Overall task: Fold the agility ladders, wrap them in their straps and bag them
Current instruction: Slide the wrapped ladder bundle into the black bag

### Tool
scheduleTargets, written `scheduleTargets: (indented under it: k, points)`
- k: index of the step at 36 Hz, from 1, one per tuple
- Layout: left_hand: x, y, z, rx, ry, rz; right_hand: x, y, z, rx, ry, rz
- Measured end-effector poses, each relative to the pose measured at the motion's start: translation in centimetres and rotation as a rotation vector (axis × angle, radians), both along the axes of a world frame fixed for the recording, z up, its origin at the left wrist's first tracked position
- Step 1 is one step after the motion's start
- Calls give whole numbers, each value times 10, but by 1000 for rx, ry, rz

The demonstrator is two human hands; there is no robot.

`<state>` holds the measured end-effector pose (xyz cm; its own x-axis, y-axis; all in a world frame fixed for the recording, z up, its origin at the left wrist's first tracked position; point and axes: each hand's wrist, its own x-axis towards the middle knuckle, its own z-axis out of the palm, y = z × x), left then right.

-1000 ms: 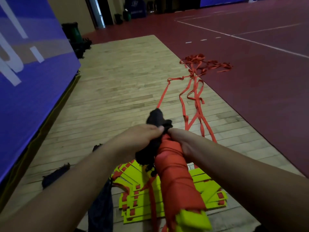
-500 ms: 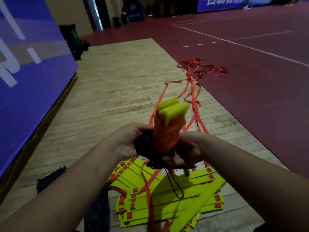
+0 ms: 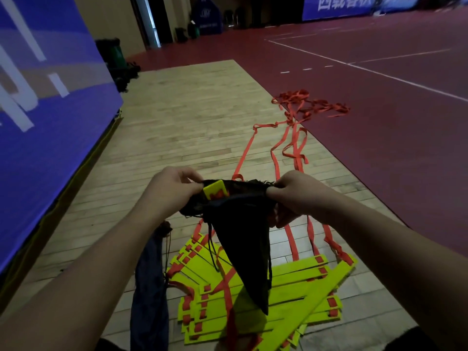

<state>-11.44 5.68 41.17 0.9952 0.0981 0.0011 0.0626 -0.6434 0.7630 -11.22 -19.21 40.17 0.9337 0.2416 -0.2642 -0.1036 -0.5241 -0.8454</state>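
Wrapped ladder (image 3: 214, 192) now sunk inside black bag (image 3: 240, 249); left hand (image 3: 174, 191), right hand (image 3: 296, 196) pinch rim above wood floor (image 3: 190, 122).

Seemingly black bag (image 3: 243, 249), yellow rungs (image 3: 291, 282), orange straps (image 3: 295, 134)

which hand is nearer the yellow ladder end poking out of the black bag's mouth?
Left. The left hand pinches the rim of the black bag right beside the yellow ladder end; the right hand grips the opposite side of the mouth, across the opening.

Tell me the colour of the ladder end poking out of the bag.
The ladder end is neon yellow with orange strap patches; head view shows it.
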Motion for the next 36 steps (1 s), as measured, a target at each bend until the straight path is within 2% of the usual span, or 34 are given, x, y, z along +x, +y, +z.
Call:
scheduleTargets:
  k: [3, 5, 8, 14, 18, 20, 21, 25, 28, 30, 34, 36]
  points:
    - [2, 2, 1, 117, 35, -9, 2, 0, -1, -47, -52, 6]
    - [-1, 2, 3, 101, 95, -8, 2, -1, 1, -36, -112, -24]
    - [-4, 3, 10, -3, 138, -8, 2, -2, 5, 63, -151, -72]
    - [-8, 14, 26, -257, 144, -11, -2, 2, 9, 270, -86, -121]
    - [-13, 19, 35, -9, 22, -44, -3, 7, 15, 320, -130, -118]
    - [-17, 21, 42, 107, 42, -147, -5, 12, 16, 379, -115, -126]
    - [-19, 23, 44, 92, 69, -205, -5, 16, 17, 431, -90, -142]
    - [-22, 36, 41, -241, 171, -255, -6, 30, 14, 798, 80, -191]
    - [-23, 40, 32, -495, 264, -204, 1, 37, 5, 1045, 138, -89]
    - [-22, 39, 28, -674, 265, -118, 5, 38, -7, 980, 124, 35]
    - [-24, 33, 23, -852, 238, -8, -4, 44, -42, 271, 0, 335]
    - [-23, 32, 19, -865, 226, -5, -17, 61, -57, 131, 13, 413]
